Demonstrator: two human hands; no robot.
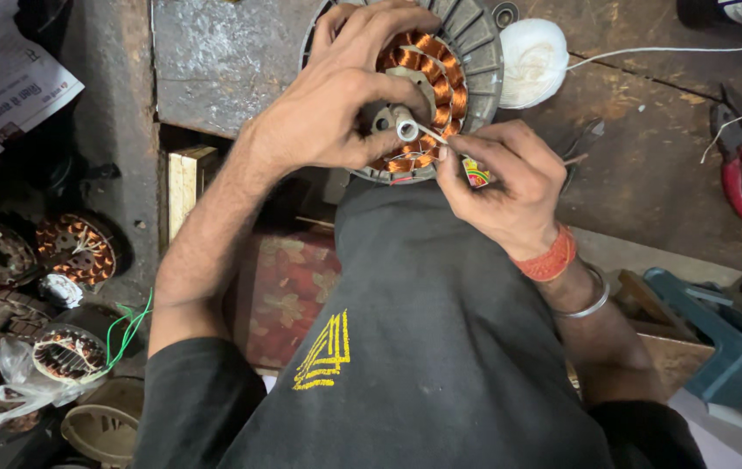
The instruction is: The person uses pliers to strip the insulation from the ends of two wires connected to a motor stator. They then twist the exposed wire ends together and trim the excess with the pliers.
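Observation:
A round grey motor stator [475,52] with copper windings rests at the workbench edge against my raised knee in dark trousers. My left hand [345,95] is clamped over the stator's left half, thumb near the central shaft. My right hand [506,187] pinches a thin white strip, whose end reaches the shaft, together with a small red-and-yellow item. A red thread band and a metal bangle circle my right wrist.
A ball of white string [532,50] lies right of the stator, its strand running right. Red-handled pliers [740,169] lie at the bench's right. Other copper-wound stators [76,247] sit on the floor at left, and a blue stool [727,334] at right.

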